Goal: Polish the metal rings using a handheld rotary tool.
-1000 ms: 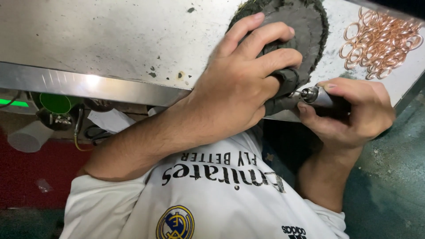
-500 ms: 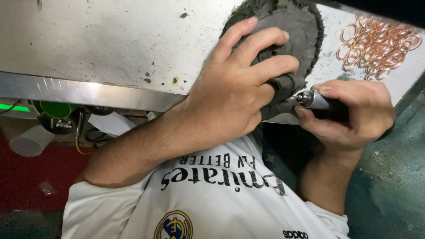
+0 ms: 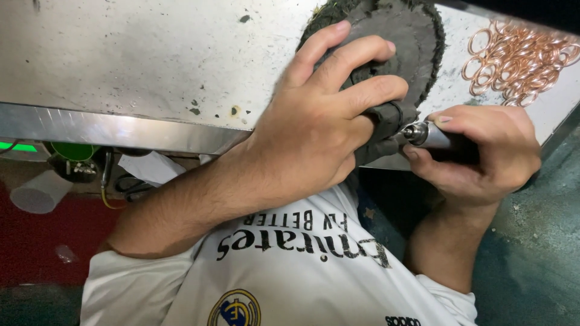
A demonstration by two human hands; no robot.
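Observation:
My left hand (image 3: 320, 121) presses down on a dirty grey round cloth pad (image 3: 411, 42) at the edge of a steel table (image 3: 133, 66), with its fingers curled over a folded part of the cloth. My right hand (image 3: 483, 154) grips a slim rotary hand tool (image 3: 426, 134) with a silver metal nose. The tool's tip points left into the folded cloth under my left fingers. What the cloth wraps is hidden.
A pile of several copper-coloured rings (image 3: 519, 57) lies on the table at the upper right. Below the table edge are a white plastic cup (image 3: 39, 192), a green part (image 3: 75, 151), cables and a red floor. My white shirt fills the bottom.
Both hands stay where they were on the cloth and the tool. The view has shifted only slightly.

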